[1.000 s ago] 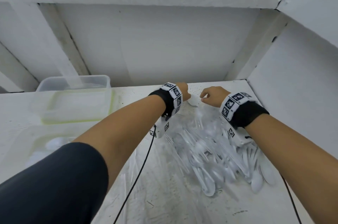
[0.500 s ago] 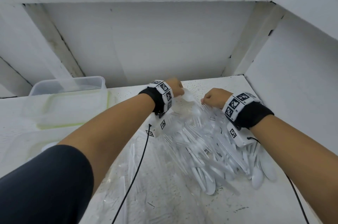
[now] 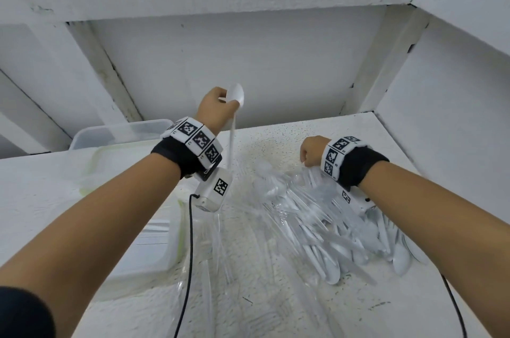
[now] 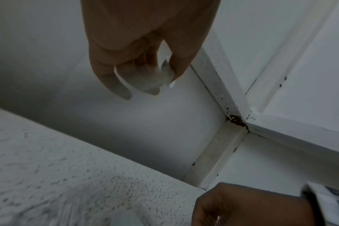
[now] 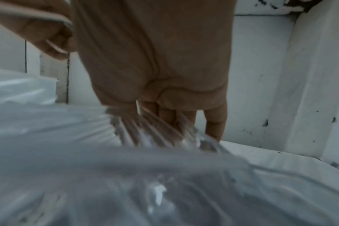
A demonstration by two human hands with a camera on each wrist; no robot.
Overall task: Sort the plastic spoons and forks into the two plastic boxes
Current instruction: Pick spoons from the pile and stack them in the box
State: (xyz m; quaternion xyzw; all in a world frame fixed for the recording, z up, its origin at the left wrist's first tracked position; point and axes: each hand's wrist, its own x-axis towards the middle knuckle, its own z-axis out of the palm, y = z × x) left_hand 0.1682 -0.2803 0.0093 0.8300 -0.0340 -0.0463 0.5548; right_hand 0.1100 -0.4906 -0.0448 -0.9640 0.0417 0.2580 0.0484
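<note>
My left hand (image 3: 214, 108) pinches a spoon (image 3: 235, 97) by its bowl, handle hanging down, raised clear of the pile so it can travel left toward the boxes (image 3: 121, 133) at the table's far-left side. My right hand (image 3: 310, 154) is curled around the edge of the clear bag (image 5: 164, 134), holding it open so the cutlery (image 3: 317, 227) stays reachable; the remaining spoons and forks lie in and around that bag on the table (image 3: 276, 139). Half a second ago both hands were low at the bag mouth; the left has since lifted with the spoon, while the right stays on the bag.
</note>
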